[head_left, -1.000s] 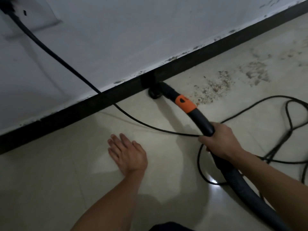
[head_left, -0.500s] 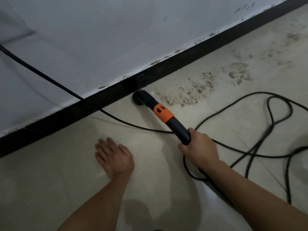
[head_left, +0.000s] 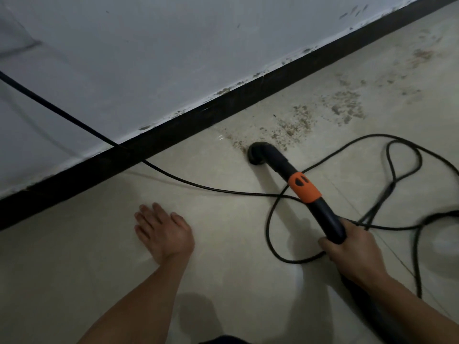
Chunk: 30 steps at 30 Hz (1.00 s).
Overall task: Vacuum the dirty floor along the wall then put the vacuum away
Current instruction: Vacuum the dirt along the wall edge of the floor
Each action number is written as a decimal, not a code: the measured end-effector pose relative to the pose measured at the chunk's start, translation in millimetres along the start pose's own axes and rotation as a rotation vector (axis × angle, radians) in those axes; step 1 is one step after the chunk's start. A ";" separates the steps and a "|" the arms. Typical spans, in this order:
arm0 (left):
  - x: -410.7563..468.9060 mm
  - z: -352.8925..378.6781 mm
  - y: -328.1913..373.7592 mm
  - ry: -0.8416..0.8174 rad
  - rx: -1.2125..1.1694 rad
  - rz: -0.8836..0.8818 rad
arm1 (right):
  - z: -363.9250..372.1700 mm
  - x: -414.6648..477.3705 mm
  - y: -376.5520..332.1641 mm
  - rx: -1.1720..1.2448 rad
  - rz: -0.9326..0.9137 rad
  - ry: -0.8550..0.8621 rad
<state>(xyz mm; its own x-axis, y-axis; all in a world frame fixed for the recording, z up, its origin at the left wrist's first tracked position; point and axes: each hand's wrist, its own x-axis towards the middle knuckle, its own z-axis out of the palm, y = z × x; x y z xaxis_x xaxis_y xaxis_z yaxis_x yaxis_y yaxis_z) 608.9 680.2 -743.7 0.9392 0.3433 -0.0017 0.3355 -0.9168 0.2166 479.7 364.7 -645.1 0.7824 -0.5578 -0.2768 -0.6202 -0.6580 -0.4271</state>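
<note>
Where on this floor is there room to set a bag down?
Bare tile lies left of the left hand, up to the black baseboard, and between the two hands. The right side is crowded: the power cord lies in loops by the vacuum wand gripped by the right hand, with dirt beyond the nozzle.

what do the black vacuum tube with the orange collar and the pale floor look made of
Black vacuum tube: likely hard plastic, smooth and matte, holding a rigid bend. Orange collar: moulded plastic, it seems, with a slight sheen. Pale floor: probably glazed tile, glossy, with reflections and a thin joint line.
</note>
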 end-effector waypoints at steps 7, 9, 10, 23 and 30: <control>0.5 1.4 0.5 0.015 0.013 0.004 | 16.8 18.4 -25.0 -0.003 -0.029 -0.006; 1.1 1.6 0.5 0.018 0.002 0.000 | 19.1 28.6 -38.0 -0.005 -0.027 0.005; 1.4 1.2 0.5 0.016 0.001 0.001 | 21.5 34.6 -47.6 0.005 -0.038 0.006; 1.0 2.3 0.3 0.001 -0.015 -0.007 | 26.4 53.5 -80.7 0.026 -0.086 -0.128; -0.1 2.1 0.5 0.010 -0.013 -0.002 | 25.4 57.7 -101.2 -0.015 -0.137 -0.060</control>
<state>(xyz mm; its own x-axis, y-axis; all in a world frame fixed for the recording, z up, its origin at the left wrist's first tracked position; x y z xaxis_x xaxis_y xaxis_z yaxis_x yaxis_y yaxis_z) 609.1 679.3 -745.6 0.9376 0.3476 0.0075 0.3368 -0.9133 0.2290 589.0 411.9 -639.8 0.8615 -0.4312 -0.2682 -0.5077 -0.7336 -0.4517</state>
